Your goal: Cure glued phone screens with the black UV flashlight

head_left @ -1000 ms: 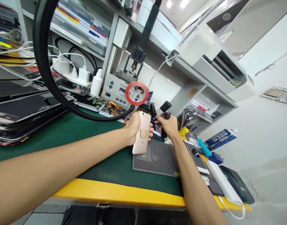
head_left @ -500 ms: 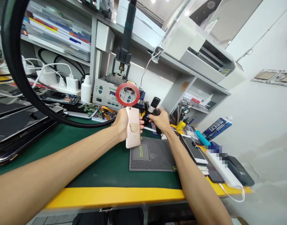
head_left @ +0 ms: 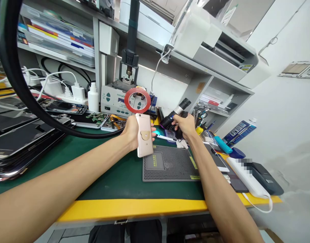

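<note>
My left hand [head_left: 131, 132] is wrapped around a gold smartphone [head_left: 144, 145], held upright with its back facing me. A tan bear-shaped piece is stuck on that back. My right hand [head_left: 185, 125] grips a black flashlight [head_left: 171, 118] with a silver band, its thumb by a small blue light. The flashlight is tilted, its lower end toward the phone, and a cyan glow falls on the bench there. A black part below the right palm is partly hidden. Under and right of the phone lies a grey perforated mat [head_left: 177, 167].
A red tape ring [head_left: 127, 101] hangs before the hot-air station [head_left: 105, 99]. A thick black hose [head_left: 43, 116] loops at left by stacked screens [head_left: 15, 135]. Phones, a white power bank [head_left: 248, 177] and tools crowd the right side. The bench edge [head_left: 134, 209] is yellow.
My right hand has moved right, and the flashlight has tipped from near upright to a slant. A cyan glow now shows on the bench. The smartphone stays in my left hand.
</note>
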### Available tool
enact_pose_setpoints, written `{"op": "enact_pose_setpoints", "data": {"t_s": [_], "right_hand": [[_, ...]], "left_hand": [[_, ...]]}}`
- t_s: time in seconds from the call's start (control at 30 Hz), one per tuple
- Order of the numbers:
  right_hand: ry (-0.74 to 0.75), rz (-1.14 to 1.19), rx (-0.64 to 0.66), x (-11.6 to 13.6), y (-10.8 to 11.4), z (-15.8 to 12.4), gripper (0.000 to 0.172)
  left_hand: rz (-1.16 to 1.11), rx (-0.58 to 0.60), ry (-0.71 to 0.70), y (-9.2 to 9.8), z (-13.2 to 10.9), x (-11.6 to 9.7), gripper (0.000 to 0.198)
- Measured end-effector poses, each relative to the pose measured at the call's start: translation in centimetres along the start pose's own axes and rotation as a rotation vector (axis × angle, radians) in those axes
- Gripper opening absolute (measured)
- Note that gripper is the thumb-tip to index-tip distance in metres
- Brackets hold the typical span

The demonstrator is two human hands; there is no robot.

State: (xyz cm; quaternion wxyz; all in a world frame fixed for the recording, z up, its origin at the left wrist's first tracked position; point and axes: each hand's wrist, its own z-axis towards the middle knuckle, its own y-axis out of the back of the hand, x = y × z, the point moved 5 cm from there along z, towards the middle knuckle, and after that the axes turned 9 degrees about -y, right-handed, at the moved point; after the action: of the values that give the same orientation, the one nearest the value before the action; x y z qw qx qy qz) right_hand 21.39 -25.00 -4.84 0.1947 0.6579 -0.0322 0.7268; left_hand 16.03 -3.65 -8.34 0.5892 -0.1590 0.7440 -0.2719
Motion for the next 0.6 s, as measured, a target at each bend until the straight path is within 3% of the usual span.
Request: {"op": "enact_pose_setpoints", "data": {"t_s": [0.37,0.6], "right_hand": [[0.069,-0.111,0.111,0.3,-1.5,-0.8,0.014],[0.081,-0.206,0.212,-0.4,-3.3,-0.9,0.026]], "left_hand": [[-0.021,0.003,-0.005,-0.2,-0.2,0.0,0.031],[-0.033,0.096,0.087,-0.3,0.0,0.6,0.040]]}}
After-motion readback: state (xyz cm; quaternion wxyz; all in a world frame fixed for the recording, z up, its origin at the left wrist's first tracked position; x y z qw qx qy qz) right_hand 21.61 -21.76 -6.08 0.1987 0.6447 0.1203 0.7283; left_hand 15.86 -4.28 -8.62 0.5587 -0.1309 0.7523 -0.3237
